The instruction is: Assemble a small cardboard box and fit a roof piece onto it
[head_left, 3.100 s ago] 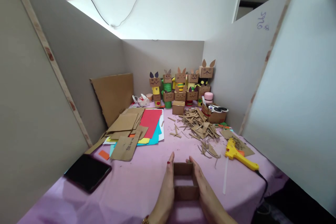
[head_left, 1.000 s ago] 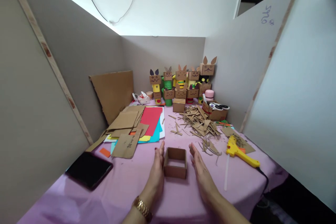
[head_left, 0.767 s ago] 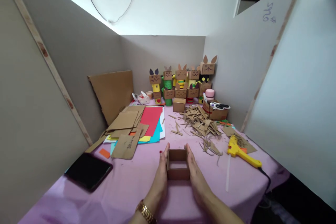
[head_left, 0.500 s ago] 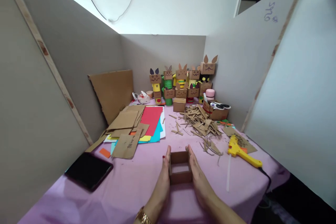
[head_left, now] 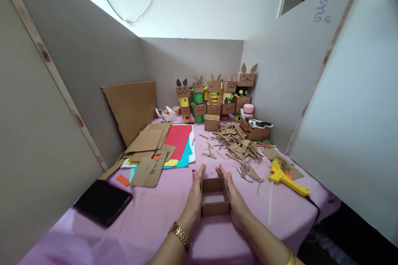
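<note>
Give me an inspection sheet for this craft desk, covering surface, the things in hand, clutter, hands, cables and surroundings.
Surface: pink tablecloth.
Things in hand: open cardboard frame, flat on the cloth.
Clutter: cardboard scraps, coloured paper stack, black tablet, yellow glue gun, scissors in a small box.
Hands: left hand and right hand pressed flat against the frame's two sides.
Cables: glue gun cord runs off the table edge.
Surroundings: grey partition panels; cardboard figures at the back.

Bright light is coming from high above, beyond the left hand, washing out the upper wall. Soft shadows are falling on the pink table beneath both wrists. Partition edges are bowing outward from wide-lens distortion; focus is staying sharp throughout.
</note>
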